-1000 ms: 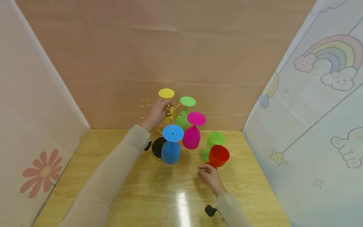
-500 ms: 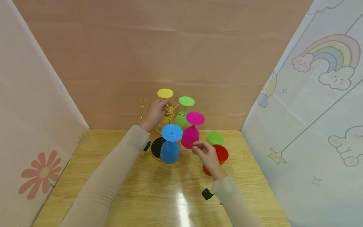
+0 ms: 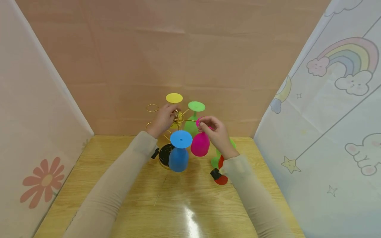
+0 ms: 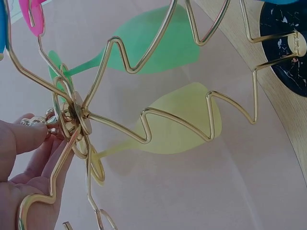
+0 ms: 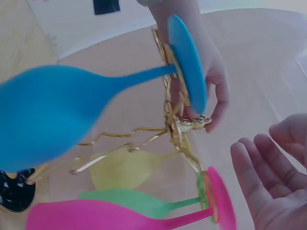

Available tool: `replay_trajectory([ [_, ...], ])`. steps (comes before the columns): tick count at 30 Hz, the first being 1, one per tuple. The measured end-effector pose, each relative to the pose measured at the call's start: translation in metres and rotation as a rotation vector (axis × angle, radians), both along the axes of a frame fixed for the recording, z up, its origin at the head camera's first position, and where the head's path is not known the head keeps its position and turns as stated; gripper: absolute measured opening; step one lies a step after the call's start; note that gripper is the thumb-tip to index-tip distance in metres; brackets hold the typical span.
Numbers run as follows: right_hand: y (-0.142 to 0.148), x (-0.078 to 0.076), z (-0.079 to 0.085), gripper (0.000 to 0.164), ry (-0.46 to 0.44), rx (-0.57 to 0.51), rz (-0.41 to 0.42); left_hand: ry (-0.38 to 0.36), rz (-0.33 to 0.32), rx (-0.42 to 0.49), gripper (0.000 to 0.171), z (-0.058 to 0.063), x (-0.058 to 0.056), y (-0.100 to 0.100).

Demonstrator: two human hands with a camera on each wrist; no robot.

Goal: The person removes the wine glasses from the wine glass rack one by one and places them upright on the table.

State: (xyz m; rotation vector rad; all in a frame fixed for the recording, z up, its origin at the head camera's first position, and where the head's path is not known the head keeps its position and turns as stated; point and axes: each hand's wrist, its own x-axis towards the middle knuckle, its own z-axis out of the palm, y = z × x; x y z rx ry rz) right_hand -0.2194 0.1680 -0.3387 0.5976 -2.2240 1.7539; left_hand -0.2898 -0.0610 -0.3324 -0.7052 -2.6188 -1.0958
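While pinching the gold rack (image 3: 178, 116) at its knob (image 5: 199, 122) with the left hand (image 3: 163, 119), apparently at the goblet-hanging step. Rack glossy, ring-ended, on a round black base (image 3: 165, 155), far middle of the tabletop (image 3: 148, 215). Hung foot-up, left to right: yellow goblet (image 4: 172, 139), blue goblet (image 3: 178, 158) (near), green goblet (image 3: 191, 127), pink goblet (image 3: 200, 145). Right hand (image 5: 278, 184) loosely extended, holding nothing, just beside the pink foot (image 5: 224, 201); probably calling next for light adjustment. Right, upright, partly hidden: second green goblet (image 3: 215, 162), red goblet (image 3: 221, 180).

Gold rack (image 4: 83, 114) upright, pink goblet (image 3: 200, 145) hanging inverted
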Motion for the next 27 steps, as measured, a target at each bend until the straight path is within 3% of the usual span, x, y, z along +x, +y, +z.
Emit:
replay_trajectory([
  [10, -0.014, -0.035, 0.030, 0.023, -0.058, 0.209, -0.011, -0.016, 0.007, -0.003, 0.041, 0.002, -0.003, 0.003],
  [18, -0.032, -0.056, 0.039, 0.028, -0.117, 0.299, 0.004, -0.042, -0.006, 0.032, 0.044, 0.003, -0.004, 0.004],
  [27, -0.045, -0.074, 0.039, 0.034, -0.189, 0.386, 0.027, 0.017, 0.027, 0.070, 0.037, -0.001, 0.001, 0.000],
])
